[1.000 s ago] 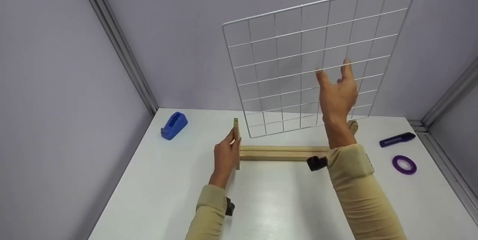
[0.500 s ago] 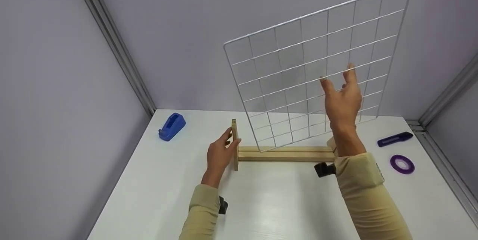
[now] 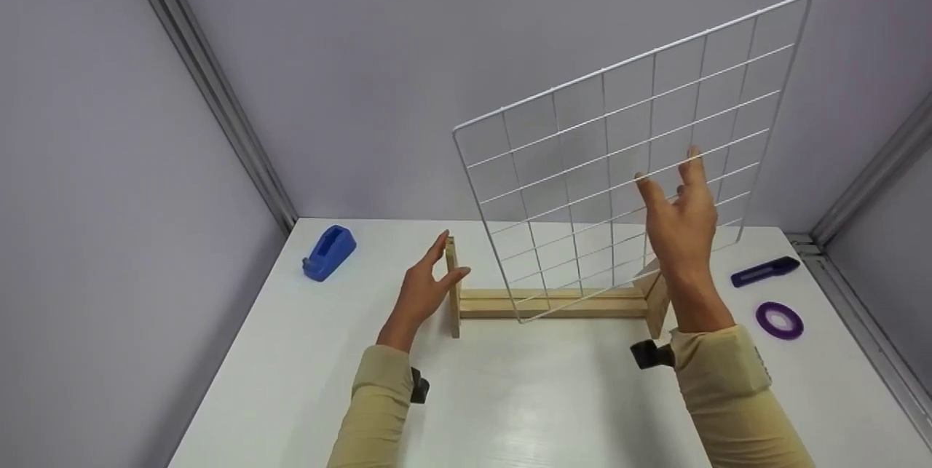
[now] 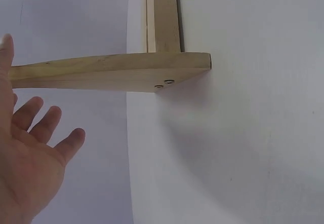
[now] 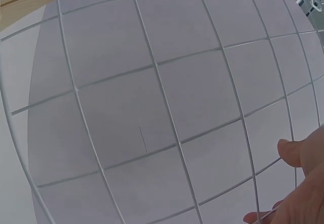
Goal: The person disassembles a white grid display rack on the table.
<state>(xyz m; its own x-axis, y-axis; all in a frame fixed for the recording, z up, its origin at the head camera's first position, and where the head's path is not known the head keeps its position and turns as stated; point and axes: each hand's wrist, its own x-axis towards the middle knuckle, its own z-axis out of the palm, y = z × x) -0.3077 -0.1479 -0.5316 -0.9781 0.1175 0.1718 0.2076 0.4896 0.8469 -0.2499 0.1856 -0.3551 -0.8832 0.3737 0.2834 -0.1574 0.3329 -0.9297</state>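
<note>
My right hand (image 3: 683, 231) grips a white wire grid panel (image 3: 608, 156), held tilted above a low wooden frame (image 3: 582, 310) on the table. The grid's lower left corner hangs in front of the frame's crossbar. My left hand (image 3: 421, 292) is at the frame's left upright (image 3: 453, 300), fingers spread, thumb on the near side. In the left wrist view that upright (image 4: 106, 72) shows two round metal fastener heads (image 4: 169, 81); the left hand's (image 4: 30, 168) other fingers are free of it. Whether the left hand touches the wood, I cannot tell. Thumb and fingers of the right hand (image 5: 309, 183) meet the grid's wires.
A blue tape dispenser (image 3: 329, 253) stands at the back left of the white table (image 3: 291, 381). On the right lie a dark utility-knife-shaped tool (image 3: 764, 272) and a purple ring (image 3: 779, 320). Grey walls (image 3: 364, 89) close off the back and sides.
The grid has come down toward the frame and tilted more, its left side lower. My left hand's fingers have loosened from the left upright and spread apart.
</note>
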